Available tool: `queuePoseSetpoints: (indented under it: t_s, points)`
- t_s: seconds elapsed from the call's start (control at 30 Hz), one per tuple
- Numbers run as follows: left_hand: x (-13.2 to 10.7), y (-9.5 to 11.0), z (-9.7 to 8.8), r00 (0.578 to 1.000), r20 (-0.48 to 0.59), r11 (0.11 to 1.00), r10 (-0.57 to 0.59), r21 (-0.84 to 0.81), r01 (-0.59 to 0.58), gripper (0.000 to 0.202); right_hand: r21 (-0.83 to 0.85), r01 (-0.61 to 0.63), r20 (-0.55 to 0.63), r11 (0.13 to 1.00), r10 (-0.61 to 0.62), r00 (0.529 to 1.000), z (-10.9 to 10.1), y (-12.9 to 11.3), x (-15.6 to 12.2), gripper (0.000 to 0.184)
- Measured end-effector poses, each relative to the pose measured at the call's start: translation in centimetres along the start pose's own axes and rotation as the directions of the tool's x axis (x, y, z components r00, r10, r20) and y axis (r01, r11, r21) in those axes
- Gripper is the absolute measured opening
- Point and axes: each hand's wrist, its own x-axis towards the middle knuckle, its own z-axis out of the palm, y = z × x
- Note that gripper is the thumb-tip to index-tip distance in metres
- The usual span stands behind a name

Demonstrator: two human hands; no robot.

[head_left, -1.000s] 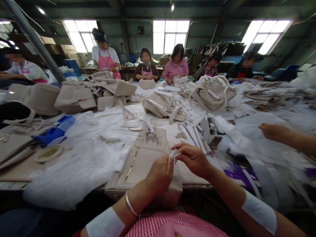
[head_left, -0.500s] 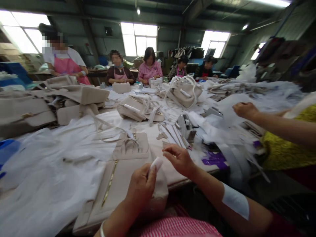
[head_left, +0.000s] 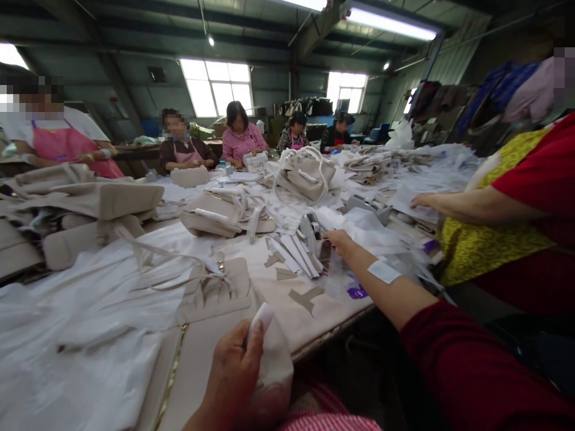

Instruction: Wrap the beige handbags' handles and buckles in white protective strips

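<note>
Prob. a workshop or small factory floor, w/ handbag work going on. 5 co-workers (head_left: 245, 140), some wearing pink aprons (head_left: 58, 146), are working across a long table (head_left: 290, 326); 1 more person (head_left: 545, 161) is working at the R side. Similar beige handbags (head_left: 130, 199) are lying in heaps, i.e. batch qty, not personal stuff. White strips (head_left: 294, 252), thin white sheeting (head_left: 94, 326) & beige offcuts (head_left: 305, 296) are littering the tabletop, & a grey tape dispenser (approx. ID) (head_left: 309, 230) is sitting among them. Overhead, a tube light (head_left: 390, 23) is shining near bare roof beams (head_left: 317, 36); 2 multi-pane windows (head_left: 218, 87) are letting daylight in thru the back wall.
</note>
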Motion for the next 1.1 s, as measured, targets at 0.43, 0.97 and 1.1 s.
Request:
queuePoseSetpoints:
  t_s: [0.43,0.97,1.1]
  points:
    - [0.1,0.5,0.2,0.999,0.034,0.995,-0.009,0.102,0.005,0.043,0.068,-0.254,0.117,0.965,0.246,0.962,-0.9,3.8,-4.7,0.024]
    - [0.3,0.3,2.7,0.852,0.002,0.67,0.524,0.617,-0.413,0.025,0.449,-0.158,0.599,0.88,-0.166,0.783,-2.9,-4.1,-16.7,0.012]
    - [-0.1,0.8,2.9,0.818,0.051,0.573,0.573,0.689,-0.444,0.021,0.328,-0.159,0.703,0.931,-0.127,0.7,-1.0,-5.2,-21.1,0.016]
